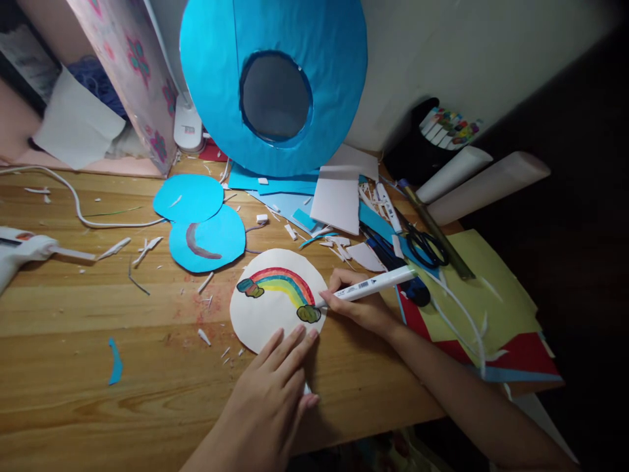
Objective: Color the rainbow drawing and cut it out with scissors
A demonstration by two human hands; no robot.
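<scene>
A round white paper disc (265,328) lies on the wooden table, with a coloured rainbow (280,278) drawn on it and a dark-outlined cloud at each end. My right hand (361,305) grips a white marker (368,285), its tip at the rainbow's right-hand cloud (308,314). The marker's far end points up and right. Fingers stretched, my left hand (275,387) rests flat on the disc's lower edge. A small white piece (306,389) shows between its thumb and forefinger; what it is, I cannot tell.
Two blue paper discs (209,239) overlap behind the white one. A large blue ring (339,78) stands at the back. Scissors (427,248), yellow paper (472,282) and a black marker holder (405,147) are at right. A glue gun (24,252) lies left, with foam scraps scattered around.
</scene>
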